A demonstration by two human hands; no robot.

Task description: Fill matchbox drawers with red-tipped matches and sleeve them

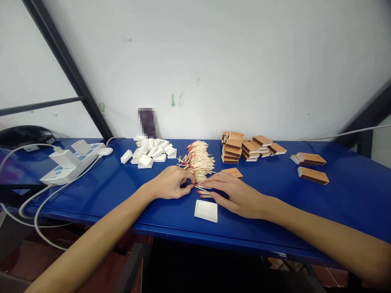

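My left hand (172, 182) is at the near end of a heap of red-headed matches (200, 160), its thumb and index finger pinched together at the head of a match (200, 186). From the other side my right hand (238, 193) reaches in. Its index fingertip touches the matches, while its thumb is apart and lower, beside a few loose matches (204, 194) lying side by side. Just below them, an empty white matchbox tray (206, 211) lies with its open side up.
Several white inner trays (152, 152) are piled at the back left. Orange matchbox sleeves (235, 140) are stacked at the back right, and two matchboxes (313, 175) lie farther right. A power strip (69, 165) with cables occupies the left of the blue table (262, 232).
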